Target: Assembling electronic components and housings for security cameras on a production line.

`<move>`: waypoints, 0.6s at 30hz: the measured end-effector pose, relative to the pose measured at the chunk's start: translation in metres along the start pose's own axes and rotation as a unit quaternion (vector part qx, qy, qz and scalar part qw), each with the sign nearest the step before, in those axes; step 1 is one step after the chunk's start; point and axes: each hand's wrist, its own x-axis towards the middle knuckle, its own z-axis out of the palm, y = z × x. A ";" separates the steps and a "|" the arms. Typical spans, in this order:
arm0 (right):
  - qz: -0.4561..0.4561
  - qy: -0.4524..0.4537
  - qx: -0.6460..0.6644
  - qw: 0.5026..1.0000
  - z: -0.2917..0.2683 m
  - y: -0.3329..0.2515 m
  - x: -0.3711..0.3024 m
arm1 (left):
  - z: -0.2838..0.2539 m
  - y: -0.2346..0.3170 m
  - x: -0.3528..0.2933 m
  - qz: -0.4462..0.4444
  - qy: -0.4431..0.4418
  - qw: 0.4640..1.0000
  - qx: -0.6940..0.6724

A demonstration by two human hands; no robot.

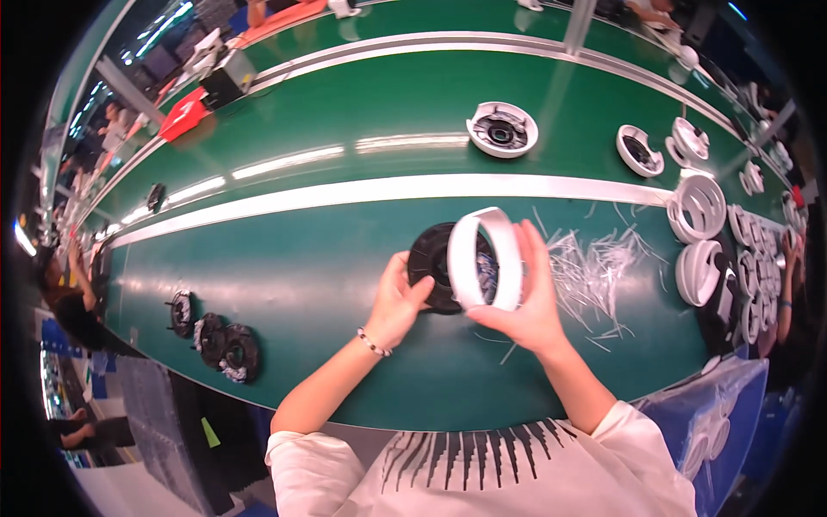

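My left hand (399,302) grips a round black part (422,255) by its near left edge, with the thumb lying on its face. Curled around the right side of a white plastic ring (465,267) is my right hand (536,302), thumb below and fingers up along the far side. The ring stands tilted in front of the black part's right half and overlaps it; whether the two touch I cannot tell. Bluish-white bits, perhaps wires, show through the ring's opening. Both parts are held over the green work surface (345,379).
Thin white strips (603,276) lie scattered right of my hands. White ring housings (696,209) crowd the right end. Several black round parts (239,353) sit at the left. Beyond a pale rail (413,187), white-and-black round assemblies (502,129) rest on a green belt. Other people work nearby.
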 end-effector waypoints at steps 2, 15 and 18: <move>-0.023 0.002 -0.190 0.981 -0.006 0.001 -0.003 | 0.016 -0.011 -0.001 0.006 -0.070 0.997 0.016; -0.068 -0.113 -0.200 0.971 -0.013 -0.002 0.002 | 0.013 0.001 -0.001 -0.213 -0.117 0.907 -0.344; -0.018 -0.055 -0.079 0.995 -0.006 0.009 -0.003 | 0.020 0.005 -0.002 -0.160 -0.113 0.915 -0.352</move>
